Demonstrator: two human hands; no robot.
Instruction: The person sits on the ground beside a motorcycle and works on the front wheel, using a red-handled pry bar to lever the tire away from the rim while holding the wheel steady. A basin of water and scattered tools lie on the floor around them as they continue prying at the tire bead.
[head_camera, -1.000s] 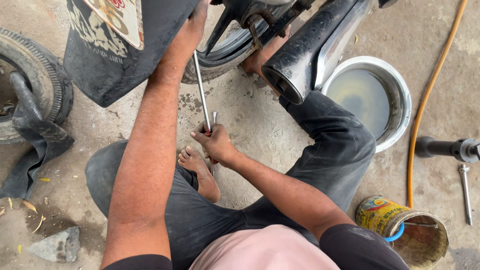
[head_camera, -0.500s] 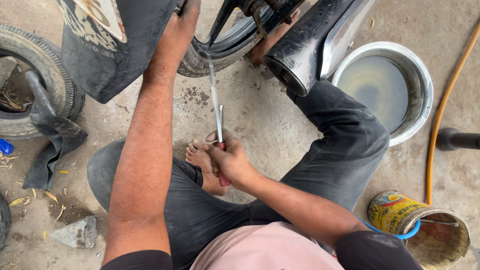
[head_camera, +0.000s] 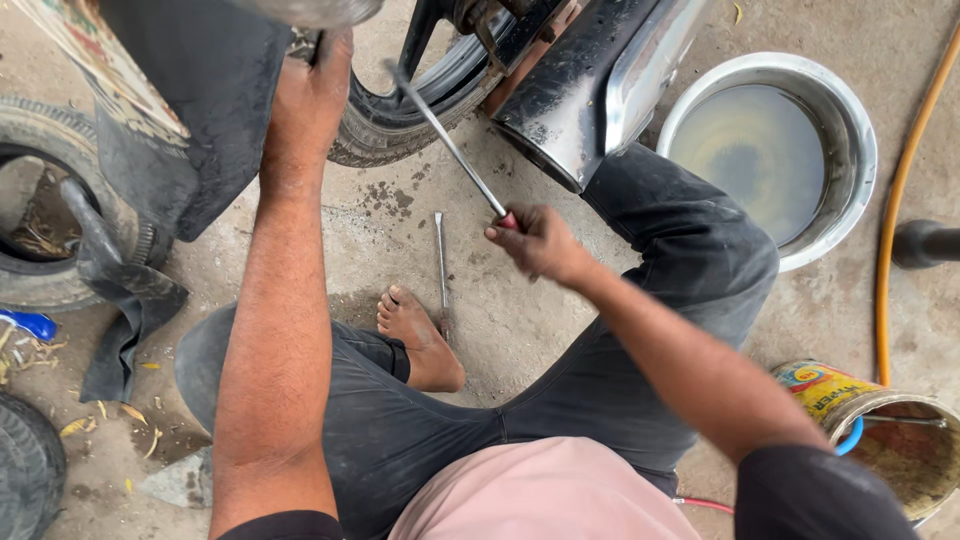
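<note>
Right hand (head_camera: 535, 240) grips lever (head_camera: 450, 150) (slanting tyreward) | left hand (head_camera: 312, 95) clasps tyre (head_camera: 400, 120)

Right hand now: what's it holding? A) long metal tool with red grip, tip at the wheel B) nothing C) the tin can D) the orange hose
A: the right hand grips the long metal tool at its red end, tip reaching the tyre.

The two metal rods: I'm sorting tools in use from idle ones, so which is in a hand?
The longer rod with the red grip, held by the right hand and angled toward the wheel. The thinner bar lies untouched on the floor by the foot.
</note>
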